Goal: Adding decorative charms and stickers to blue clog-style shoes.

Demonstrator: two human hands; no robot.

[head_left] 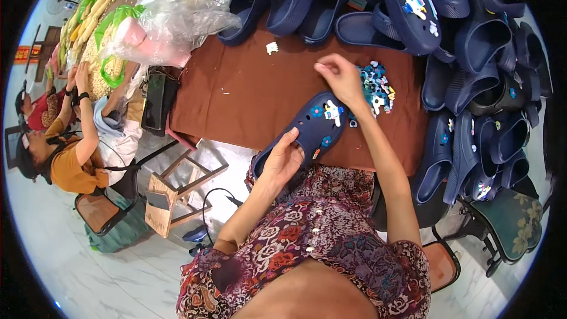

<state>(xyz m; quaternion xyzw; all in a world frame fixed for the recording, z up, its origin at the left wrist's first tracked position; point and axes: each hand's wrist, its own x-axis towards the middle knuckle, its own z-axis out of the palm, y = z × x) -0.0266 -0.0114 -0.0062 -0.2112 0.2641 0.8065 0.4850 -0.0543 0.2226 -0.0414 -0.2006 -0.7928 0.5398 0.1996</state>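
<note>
A navy blue clog (314, 127) is held by my left hand (283, 162), thumb on top near its opening. Its toe points away from me over the table's near edge. On its upper sit a white figure charm (334, 112), two blue flower charms and a small orange-and-white charm by the side; some holes are bare. My right hand (345, 85) hovers beyond the toe, fingers curled in a pinch; whatever it may hold is too small to make out. Just right of that wrist lies a pile of small colourful shoe charms (383, 93), partly covered by the forearm.
Navy clogs (298, 0) are heaped along the far and right sides of the brown-covered table (230, 82). A lone white charm (271, 48) and clear plastic bags (177, 20) lie there too. Two people (74, 162) work at the left, near a wooden stool (177, 192).
</note>
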